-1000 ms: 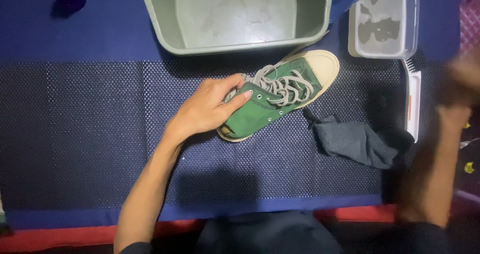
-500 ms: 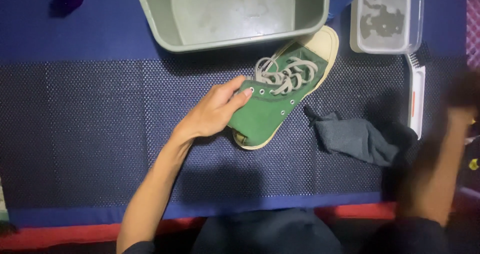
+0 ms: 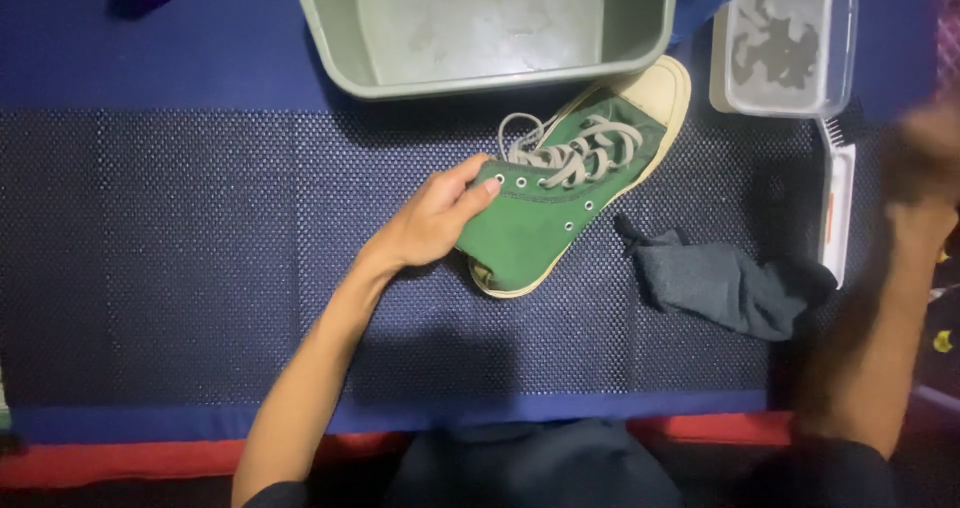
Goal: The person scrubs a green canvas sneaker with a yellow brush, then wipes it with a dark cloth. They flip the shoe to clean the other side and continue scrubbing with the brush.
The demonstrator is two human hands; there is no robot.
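Note:
A green high-top sneaker with pale laces and a cream toe cap lies on its side on the dark dotted mat, toe pointing to the far right. My left hand grips its ankle collar, thumb on the upper. My right hand is at the right edge, blurred by motion, close to a white brush; whether it holds anything cannot be made out.
A grey-green tub with soapy water stands at the far edge behind the shoe. A clear plastic container sits at the far right. A dark grey cloth lies crumpled right of the shoe.
The sneaker's heel end has swung nearer to me under my left hand, so it lies more steeply diagonal. My right hand stays blurred at the right edge.

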